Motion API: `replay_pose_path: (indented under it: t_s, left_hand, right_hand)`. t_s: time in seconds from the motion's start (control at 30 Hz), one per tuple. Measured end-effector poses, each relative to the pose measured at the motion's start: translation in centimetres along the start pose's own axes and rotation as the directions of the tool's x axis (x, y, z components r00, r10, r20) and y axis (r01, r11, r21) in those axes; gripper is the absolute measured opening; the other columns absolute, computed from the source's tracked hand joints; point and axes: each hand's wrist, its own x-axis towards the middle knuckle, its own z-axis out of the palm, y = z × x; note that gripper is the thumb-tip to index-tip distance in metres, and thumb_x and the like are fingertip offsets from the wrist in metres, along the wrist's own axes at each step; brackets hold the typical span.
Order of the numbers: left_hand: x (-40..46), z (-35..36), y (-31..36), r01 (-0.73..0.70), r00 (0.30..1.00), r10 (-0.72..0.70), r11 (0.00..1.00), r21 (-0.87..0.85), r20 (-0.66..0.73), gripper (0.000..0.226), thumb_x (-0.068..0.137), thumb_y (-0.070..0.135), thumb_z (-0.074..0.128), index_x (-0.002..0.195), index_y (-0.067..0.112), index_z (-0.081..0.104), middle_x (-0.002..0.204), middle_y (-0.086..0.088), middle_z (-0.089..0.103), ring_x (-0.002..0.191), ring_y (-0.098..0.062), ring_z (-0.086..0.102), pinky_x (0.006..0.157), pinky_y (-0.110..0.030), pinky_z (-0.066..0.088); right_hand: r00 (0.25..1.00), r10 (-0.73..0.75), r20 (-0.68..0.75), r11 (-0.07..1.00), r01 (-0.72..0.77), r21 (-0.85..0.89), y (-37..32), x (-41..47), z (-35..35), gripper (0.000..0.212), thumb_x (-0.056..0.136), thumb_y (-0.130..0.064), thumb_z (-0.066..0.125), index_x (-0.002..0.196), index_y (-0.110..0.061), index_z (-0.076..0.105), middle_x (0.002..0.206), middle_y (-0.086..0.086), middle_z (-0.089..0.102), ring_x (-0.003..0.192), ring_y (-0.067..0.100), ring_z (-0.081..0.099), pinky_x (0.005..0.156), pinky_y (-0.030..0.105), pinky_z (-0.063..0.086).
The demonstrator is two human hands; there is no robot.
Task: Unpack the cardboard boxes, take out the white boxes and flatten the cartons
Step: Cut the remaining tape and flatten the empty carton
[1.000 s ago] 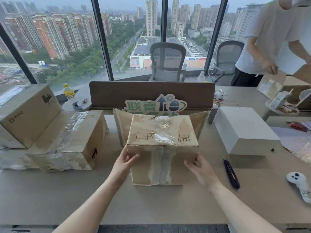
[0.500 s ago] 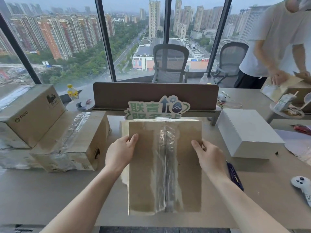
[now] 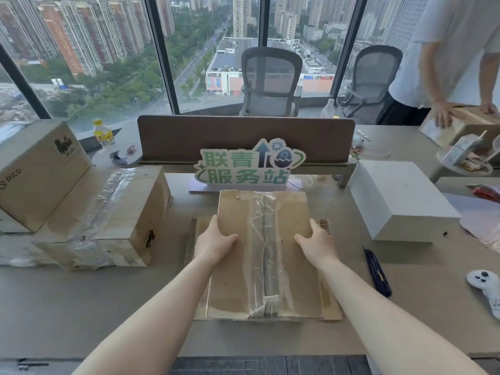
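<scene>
A flattened brown carton (image 3: 232, 288) with a strip of clear tape down its middle lies flat on the desk in front of me. My left hand (image 3: 215, 243) presses on its left part, fingers straight. My right hand (image 3: 315, 243) presses on its right part in the same way. A white box (image 3: 397, 198) stands on the desk to the right. Two taped cardboard boxes sit at the left: a long one (image 3: 108, 220) and a PICO-marked one (image 3: 38, 171) leaning on it.
A dark blue utility knife (image 3: 377, 272) lies right of the carton, a white controller (image 3: 487, 285) beyond it. A green sign (image 3: 249, 166) and a brown divider (image 3: 243, 136) stand behind. Another person (image 3: 457, 63) handles a carton at the far right.
The carton went from standing as a box to lying flat on the desk. Both hands moved from its sides onto its top face and pushed it down.
</scene>
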Motion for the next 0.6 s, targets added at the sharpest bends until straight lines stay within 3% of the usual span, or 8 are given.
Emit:
replay_pose_path:
  t_s: [0.13,0.23,0.3,0.47,0.6]
  left_hand:
    - [0.1,1.9,-0.8,-0.023,0.998,0.027,0.998,-0.066,0.057,0.069,0.081,0.024,0.067,0.144,0.032,0.039,0.135,0.005,0.056,0.122,-0.024,0.056,0.099,-0.034,0.045]
    - [0.4,2.9,-1.4,-0.027,0.999,0.028,0.998,-0.048,0.031,0.073,0.091,0.026,0.063,0.154,0.024,0.026,0.16,0.0,0.026,0.145,-0.021,0.031,0.112,-0.033,0.029]
    - [0.8,3.4,-1.8,-0.037,0.999,0.039,0.997,-0.063,0.023,0.073,0.095,0.029,0.061,0.156,0.023,0.021,0.164,-0.002,0.016,0.149,-0.018,0.02,0.116,-0.032,0.021]
    - [1.8,4.0,-2.0,-0.069,0.998,0.069,0.997,-0.04,0.002,0.072,0.098,0.032,0.055,0.157,0.021,0.016,0.164,-0.005,0.012,0.15,-0.019,0.016,0.117,-0.033,0.02]
    - [2.3,4.8,-1.8,-0.095,0.995,0.095,0.995,0.006,-0.022,0.068,0.099,0.033,0.051,0.157,0.02,0.017,0.163,-0.006,0.019,0.149,-0.021,0.018,0.116,-0.035,0.023]
  right_hand:
    - [0.995,0.012,0.098,0.997,-0.019,0.076,1.0,0.5,1.7,0.077,0.092,-0.029,0.061,0.157,-0.028,0.019,0.147,0.001,0.05,0.129,0.023,0.05,0.102,0.029,0.04]
    - [0.996,-0.007,0.093,0.996,-0.001,0.084,1.3,0.8,2.1,0.075,0.095,-0.033,0.059,0.157,-0.034,0.016,0.151,-0.002,0.044,0.135,0.023,0.045,0.103,0.029,0.036]
    - [0.994,-0.027,0.105,0.994,0.016,0.104,1.6,1.2,2.0,0.074,0.097,-0.035,0.057,0.157,-0.031,0.015,0.153,-0.003,0.04,0.138,0.021,0.041,0.106,0.029,0.033]
    - [0.999,0.04,0.023,0.95,-0.045,0.308,4.3,1.7,1.6,0.061,0.101,-0.04,0.047,0.155,-0.02,0.026,0.155,-0.002,0.036,0.14,0.018,0.038,0.113,0.033,0.028]
    - [0.972,0.229,-0.058,0.965,-0.219,0.143,10.2,3.4,-0.4,0.05,0.102,-0.023,0.045,0.149,-0.009,0.037,0.15,0.01,0.045,0.135,0.03,0.044,0.107,0.035,0.035]
